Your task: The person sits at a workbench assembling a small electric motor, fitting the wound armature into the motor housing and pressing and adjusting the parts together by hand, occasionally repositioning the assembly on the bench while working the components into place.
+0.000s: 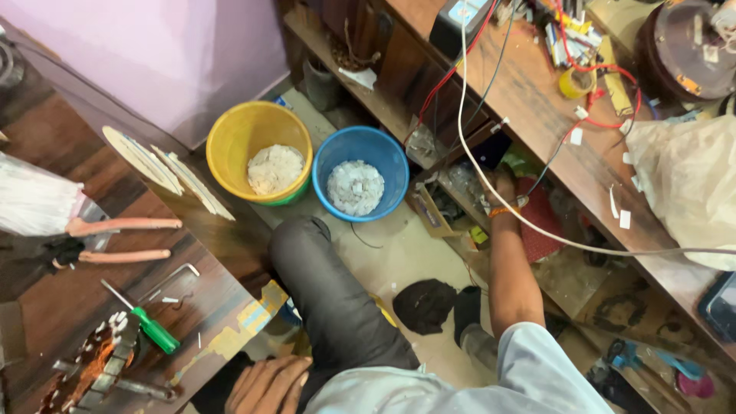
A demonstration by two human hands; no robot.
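- My right hand (504, 186) reaches down into the cluttered open shelf (460, 192) under the long wooden bench (537, 107). The fingers are hidden among the small things there, so I cannot tell if they are spread or closed on something.
- An orange band (502, 210) is around my right wrist, and a white cable (491, 184) hanging from the bench edge crosses just over this wrist.
- My left hand (268, 385) rests flat on my thigh in dark trousers (330, 299), fingers stretched loosely and holding nothing.
- On the floor, left of the shelf, a round blue plastic bucket (360, 153) with white scraps stands just beside a round yellow plastic bucket (257, 138), also with white scraps.
- On the low dark wooden table (61, 307) at my left lie pliers with pink handles (123, 238), near its far edge.
- A screwdriver with a green handle (149, 326) lies closer to the near edge, beside a copper-wound metal motor part (96, 368).
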